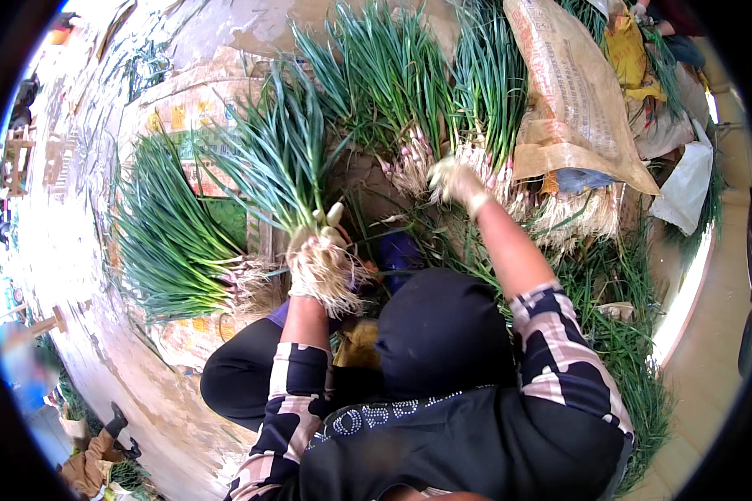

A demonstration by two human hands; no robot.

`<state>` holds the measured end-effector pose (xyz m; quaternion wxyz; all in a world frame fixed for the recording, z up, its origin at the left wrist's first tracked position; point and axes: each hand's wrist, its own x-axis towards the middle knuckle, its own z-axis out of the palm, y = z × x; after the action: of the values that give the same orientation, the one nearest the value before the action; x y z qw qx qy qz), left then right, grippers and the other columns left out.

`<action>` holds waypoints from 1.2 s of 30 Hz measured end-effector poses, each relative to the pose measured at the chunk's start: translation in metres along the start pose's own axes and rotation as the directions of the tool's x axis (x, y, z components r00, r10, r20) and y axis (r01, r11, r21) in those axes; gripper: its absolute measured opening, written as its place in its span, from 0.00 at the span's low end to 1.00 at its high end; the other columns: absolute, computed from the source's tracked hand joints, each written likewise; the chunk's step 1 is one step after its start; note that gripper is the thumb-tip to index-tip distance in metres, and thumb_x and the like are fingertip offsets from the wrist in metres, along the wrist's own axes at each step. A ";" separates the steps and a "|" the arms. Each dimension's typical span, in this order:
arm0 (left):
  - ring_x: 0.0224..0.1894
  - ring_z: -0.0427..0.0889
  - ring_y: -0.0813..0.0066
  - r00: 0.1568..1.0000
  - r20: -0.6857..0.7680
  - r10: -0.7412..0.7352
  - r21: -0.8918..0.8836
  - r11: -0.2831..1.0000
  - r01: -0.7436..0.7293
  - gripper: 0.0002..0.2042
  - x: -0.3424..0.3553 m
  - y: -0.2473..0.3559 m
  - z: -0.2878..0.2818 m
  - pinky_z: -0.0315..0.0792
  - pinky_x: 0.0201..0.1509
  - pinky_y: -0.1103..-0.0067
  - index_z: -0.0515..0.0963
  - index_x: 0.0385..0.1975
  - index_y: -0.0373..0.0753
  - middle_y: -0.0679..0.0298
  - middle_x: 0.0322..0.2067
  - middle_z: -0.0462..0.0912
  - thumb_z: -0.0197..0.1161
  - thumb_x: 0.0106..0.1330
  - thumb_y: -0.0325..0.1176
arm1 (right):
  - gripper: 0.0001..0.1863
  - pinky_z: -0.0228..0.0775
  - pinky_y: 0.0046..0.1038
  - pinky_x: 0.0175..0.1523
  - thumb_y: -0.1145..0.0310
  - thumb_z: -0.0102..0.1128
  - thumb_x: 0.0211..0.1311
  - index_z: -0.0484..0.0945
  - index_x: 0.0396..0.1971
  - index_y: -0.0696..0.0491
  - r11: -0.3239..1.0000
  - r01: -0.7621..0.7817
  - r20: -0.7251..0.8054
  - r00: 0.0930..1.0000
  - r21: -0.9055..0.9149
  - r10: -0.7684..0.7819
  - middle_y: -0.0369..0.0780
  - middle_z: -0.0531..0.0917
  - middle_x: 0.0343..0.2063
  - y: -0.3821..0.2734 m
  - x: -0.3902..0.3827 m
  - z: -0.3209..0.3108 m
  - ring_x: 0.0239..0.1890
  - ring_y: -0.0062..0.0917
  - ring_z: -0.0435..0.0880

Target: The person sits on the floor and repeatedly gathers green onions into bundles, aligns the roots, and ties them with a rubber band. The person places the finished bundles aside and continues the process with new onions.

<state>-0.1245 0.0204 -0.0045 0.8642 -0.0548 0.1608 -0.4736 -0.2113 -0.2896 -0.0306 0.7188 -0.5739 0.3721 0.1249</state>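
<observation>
My left hand [299,252], in a pale glove, is closed around a bunch of spring onions [288,159]. Their long green leaves fan out away from me, while the stringy roots hang over the wrist. My right hand [461,184], also gloved, is over the root ends of a standing pile of spring onions [490,83]; motion blurs its fingers. Just left of it stands another pile [388,71] with pinkish bulbs and pale roots. Beside my left hand, a separate heap of spring onions [171,230] lies with its roots toward me.
A woven sack [572,92] covers more onions at the right, their roots [581,219] sticking out. Loose green leaves [614,334] litter the ground on my right. A white sheet [688,184] hangs by the sack. Another person's arm shows at the far right corner.
</observation>
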 end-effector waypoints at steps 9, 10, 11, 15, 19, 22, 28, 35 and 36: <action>0.26 0.68 0.71 0.992 -0.112 -0.063 0.124 0.989 0.077 0.24 0.006 -0.022 0.012 0.68 0.27 0.77 0.59 0.56 0.33 0.56 0.39 0.75 0.52 0.61 0.37 | 0.25 0.61 0.33 0.54 0.58 0.61 0.48 0.71 0.44 0.59 0.823 0.014 -0.263 0.944 -0.567 -0.198 0.48 0.75 0.46 -0.025 0.098 -0.016 0.48 0.36 0.73; 0.26 0.68 0.71 0.992 -0.123 -0.017 0.125 0.992 0.032 0.23 0.003 -0.021 0.014 0.68 0.27 0.77 0.60 0.55 0.33 0.60 0.34 0.75 0.52 0.61 0.36 | 0.23 0.61 0.30 0.56 0.61 0.61 0.49 0.71 0.43 0.60 0.939 0.148 -0.325 0.912 -0.311 -0.251 0.47 0.77 0.41 -0.041 0.077 -0.005 0.46 0.33 0.74; 0.24 0.63 0.80 0.997 -0.074 0.024 0.214 0.977 -0.008 0.20 0.006 -0.029 0.023 0.61 0.31 0.83 0.64 0.48 0.31 0.67 0.25 0.68 0.55 0.59 0.36 | 0.21 0.67 0.30 0.49 0.62 0.61 0.50 0.71 0.41 0.59 0.963 0.250 -0.249 0.931 -0.103 -0.268 0.45 0.79 0.36 -0.054 0.063 -0.016 0.40 0.30 0.77; 0.25 0.66 0.72 0.999 0.023 0.027 0.243 0.969 -0.031 0.18 0.010 -0.040 0.032 0.67 0.27 0.77 0.66 0.47 0.39 0.65 0.26 0.69 0.57 0.57 0.35 | 0.19 0.74 0.22 0.31 0.64 0.59 0.54 0.69 0.44 0.57 0.997 0.022 0.030 0.999 -0.068 -0.020 0.40 0.80 0.28 -0.034 0.043 -0.051 0.29 0.22 0.80; 0.31 0.70 0.65 0.999 -0.053 -0.004 0.222 0.975 0.016 0.21 0.005 -0.032 0.027 0.71 0.32 0.70 0.65 0.50 0.39 0.61 0.30 0.72 0.56 0.57 0.36 | 0.18 0.73 0.23 0.31 0.64 0.51 0.61 0.69 0.48 0.56 0.813 0.216 0.161 0.922 0.541 -0.351 0.38 0.80 0.28 -0.030 0.012 -0.018 0.30 0.24 0.80; 0.41 0.73 0.59 0.997 -0.076 0.025 0.279 0.960 -0.002 0.21 0.004 -0.034 0.026 0.72 0.40 0.64 0.63 0.52 0.39 0.57 0.35 0.75 0.54 0.58 0.35 | 0.16 0.75 0.26 0.33 0.63 0.51 0.61 0.72 0.44 0.58 0.861 0.206 0.137 0.944 0.465 -0.300 0.40 0.80 0.28 -0.018 0.001 -0.005 0.29 0.24 0.80; 0.49 0.72 0.56 0.990 -0.138 0.035 0.483 0.875 0.037 0.21 0.012 -0.036 0.029 0.69 0.49 0.59 0.65 0.51 0.35 0.49 0.41 0.76 0.53 0.57 0.34 | 0.13 0.71 0.24 0.46 0.66 0.49 0.61 0.74 0.44 0.54 0.908 0.297 0.380 0.835 0.295 -0.397 0.38 0.79 0.39 -0.021 -0.021 0.077 0.39 0.21 0.78; 0.31 0.75 0.63 0.974 -0.221 0.040 0.434 0.899 0.062 0.13 0.011 -0.032 0.006 0.72 0.42 0.68 0.70 0.40 0.34 0.56 0.26 0.76 0.53 0.57 0.31 | 0.14 0.69 0.33 0.33 0.54 0.49 0.53 0.74 0.23 0.49 -0.143 0.639 0.501 0.424 -0.756 -0.755 0.39 0.78 0.23 -0.038 -0.025 0.119 0.27 0.32 0.78; 0.31 0.74 0.65 0.976 -0.213 0.040 0.425 0.903 0.056 0.13 0.011 -0.033 0.010 0.71 0.43 0.70 0.69 0.41 0.34 0.58 0.25 0.75 0.53 0.57 0.32 | 0.14 0.69 0.33 0.32 0.55 0.49 0.53 0.74 0.23 0.50 -0.202 0.626 0.518 0.375 -0.753 -0.768 0.39 0.77 0.22 -0.039 -0.023 0.120 0.26 0.32 0.78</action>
<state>-0.1422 -0.0074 0.0107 0.8304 0.1879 0.1459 -0.5038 -0.1566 -0.1860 0.0208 0.1855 -0.9644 -0.1051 -0.1567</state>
